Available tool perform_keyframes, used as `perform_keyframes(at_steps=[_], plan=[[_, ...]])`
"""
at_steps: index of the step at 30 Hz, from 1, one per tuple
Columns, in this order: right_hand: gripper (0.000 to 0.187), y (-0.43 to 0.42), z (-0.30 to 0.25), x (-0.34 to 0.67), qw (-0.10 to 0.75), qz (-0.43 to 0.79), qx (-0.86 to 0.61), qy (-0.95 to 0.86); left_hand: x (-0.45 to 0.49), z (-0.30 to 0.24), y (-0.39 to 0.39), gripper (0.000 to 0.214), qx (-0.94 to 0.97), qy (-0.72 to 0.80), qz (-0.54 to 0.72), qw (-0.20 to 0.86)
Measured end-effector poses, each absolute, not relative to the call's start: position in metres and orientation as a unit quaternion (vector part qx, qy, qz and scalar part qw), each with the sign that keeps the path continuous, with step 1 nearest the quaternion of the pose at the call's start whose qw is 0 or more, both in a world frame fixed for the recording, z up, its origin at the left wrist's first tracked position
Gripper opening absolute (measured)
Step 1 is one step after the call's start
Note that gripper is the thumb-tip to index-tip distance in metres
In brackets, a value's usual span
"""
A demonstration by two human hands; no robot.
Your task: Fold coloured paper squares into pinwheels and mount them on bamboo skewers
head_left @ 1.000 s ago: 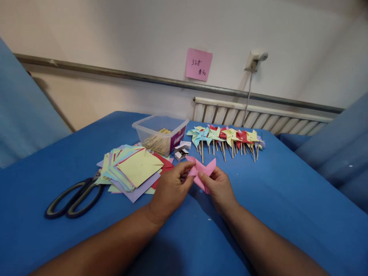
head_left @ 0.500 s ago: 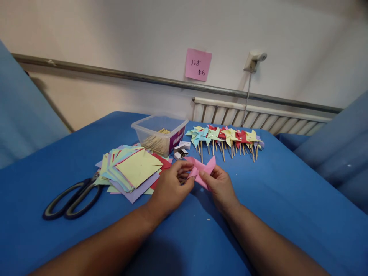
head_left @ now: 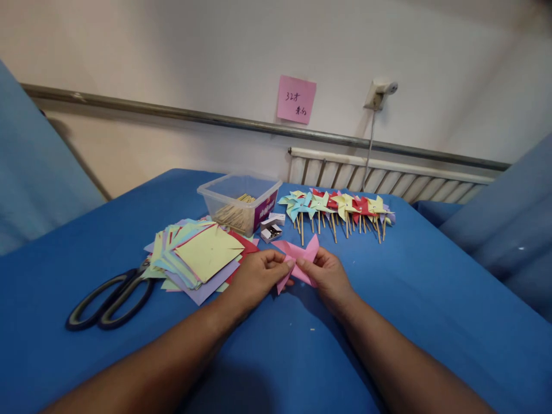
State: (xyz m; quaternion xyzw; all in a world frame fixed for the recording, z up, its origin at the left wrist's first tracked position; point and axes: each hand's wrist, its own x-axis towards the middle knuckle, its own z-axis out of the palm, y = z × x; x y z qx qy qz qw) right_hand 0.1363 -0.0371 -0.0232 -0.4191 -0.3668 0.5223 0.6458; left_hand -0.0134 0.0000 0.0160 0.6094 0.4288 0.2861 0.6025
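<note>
A pink paper pinwheel [head_left: 307, 253] with folded-in blades is held between my two hands above the blue table cover. My left hand [head_left: 263, 270] pinches its left side, the thumb pressed near the centre. From the right, my right hand [head_left: 330, 278] grips it, its thumb also close to the centre. The fingers behind the paper are mostly hidden. Just beyond my hands sits a small open box [head_left: 271, 231] with small shiny metal pieces. Left of my left hand lies a stack of coloured paper squares [head_left: 209, 251], the top one pale yellow with cut slits.
Scissors [head_left: 110, 299] lie left of the papers. Behind them stands a clear plastic tub [head_left: 239, 204] of thin wooden sticks. Several pinwheels on sticks [head_left: 345, 207] lie at the back right. A radiator [head_left: 388, 172] and a metal rail [head_left: 207, 118] run along the wall.
My left fingers have shifted on the pink pinwheel, and the left thumb now presses near its centre. Its lower left blade shows more. The right hand keeps its hold.
</note>
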Motion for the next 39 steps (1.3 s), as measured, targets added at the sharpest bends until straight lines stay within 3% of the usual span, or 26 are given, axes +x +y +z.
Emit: perform_keyframes(at_steps=[8,21,25,33,39], plan=[[0.025,-0.0356,-0.0242,0.1403,0.637,0.543,-0.41,-0.362,-0.0127,0.0149,-0.0006,0.037,0.549,0.416,0.272,0.672],[0.026,-0.0379,-0.0211,0.1401,0.64,0.563,-0.388,-0.352,-0.0123,0.0198,-0.0034,0.045,0.562,0.419,0.276,0.658],[0.028,-0.0371,-0.0206,0.1417,0.647,0.557,-0.388,-0.347,-0.0142,0.0217,-0.0044,0.036,0.577,0.384,0.278,0.665],[0.029,-0.0379,-0.0261,0.1365,0.637,0.563,-0.392,-0.352,-0.0151,0.0185,-0.0061,0.012,0.69,0.39,0.286,0.538],[0.027,-0.0388,-0.026,0.1325,0.641,0.547,-0.41,-0.348,-0.0144,0.0167,-0.0092,0.016,0.722,0.406,0.286,0.481]])
